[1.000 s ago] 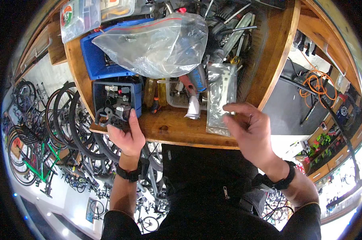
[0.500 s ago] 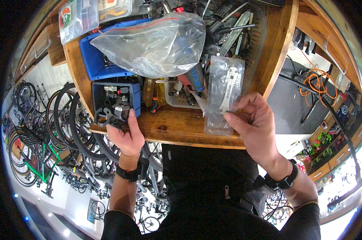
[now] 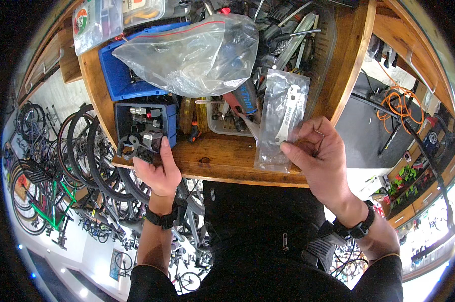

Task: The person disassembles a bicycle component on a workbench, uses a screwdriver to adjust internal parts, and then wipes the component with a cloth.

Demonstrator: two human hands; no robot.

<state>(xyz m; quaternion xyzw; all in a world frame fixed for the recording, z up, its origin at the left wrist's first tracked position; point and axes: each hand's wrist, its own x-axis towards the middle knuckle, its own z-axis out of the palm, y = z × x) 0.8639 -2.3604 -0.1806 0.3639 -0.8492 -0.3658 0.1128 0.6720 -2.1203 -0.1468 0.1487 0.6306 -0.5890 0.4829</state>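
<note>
My right hand (image 3: 322,156) pinches the edge of a clear plastic bag (image 3: 271,153) between thumb and fingers. Inside the bag lies a flat silver wrench (image 3: 287,113) with notched ends. The bag hangs over the front of an open wooden drawer (image 3: 222,158). At the drawer's front left, my left hand (image 3: 159,176) is closed on a black clamp-like bike part (image 3: 132,145) with a ring-shaped end, its thumb pointing up. That part overlaps a small dark blue bin (image 3: 171,121) holding metal fittings. The left fingers are partly hidden behind the part.
A large clear zip bag (image 3: 192,58) lies across the drawer, over a bright blue bin (image 3: 109,75). Yellow-handled tools (image 3: 201,116) and a clear basket (image 3: 230,128) sit below it. Bikes (image 3: 81,146) stand to the left; an orange cable (image 3: 398,108) lies coiled at right.
The bag with the wrench has tilted slightly, its top shifting a little right and its bottom a little left. My left hand and the black part have stayed almost still.
</note>
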